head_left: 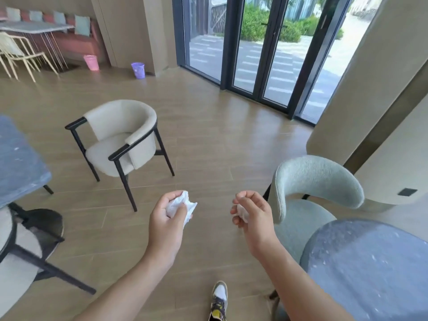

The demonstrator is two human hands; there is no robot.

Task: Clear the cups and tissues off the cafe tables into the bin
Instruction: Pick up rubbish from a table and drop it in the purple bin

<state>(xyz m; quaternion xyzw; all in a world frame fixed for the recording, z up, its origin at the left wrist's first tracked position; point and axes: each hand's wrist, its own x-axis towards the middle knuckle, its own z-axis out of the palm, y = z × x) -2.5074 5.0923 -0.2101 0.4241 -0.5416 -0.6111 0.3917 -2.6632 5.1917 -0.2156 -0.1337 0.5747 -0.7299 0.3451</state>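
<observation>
Both forearms reach out low in the head view, above a shoe (pixel 218 300) on the wood floor (pixel 208 147). Left hand (pixel 165 218) has its fingers (pixel 169 197) curled round a crumpled white tissue (pixel 179 202), part of which sticks out past the thumb. Right hand (pixel 252 214) pinches a smaller wad (pixel 242 213) against its palm, fingers folded over it. So both hands are clenched on paper, and both pieces are up in the air over the floor, not on any counter.

A grey-blue counter (pixel 370 262) lies at the right edge, just beside the right forearm, with a teal chair (pixel 312 181) tucked against it. Another counter (pixel 18 158) shows at the left edge. A beige chair (pixel 120 135) stands between the hands and the far wall.

Two small bins stand on the floor by that wall, well apart from the hands: a pink bin (pixel 91 62) near the bench seating and a purple bin (pixel 138 70) at the foot of the pillar.

My reading is that the pick-up is done and the carry is the step in hand. Next comes a walk across the open floor, passing to the right of the beige chair, to one of the bins; the purple one looks the nearer. Each hand must then be held directly over the rim before the fingers let go, since light paper drifts and the bin mouths look narrow.
</observation>
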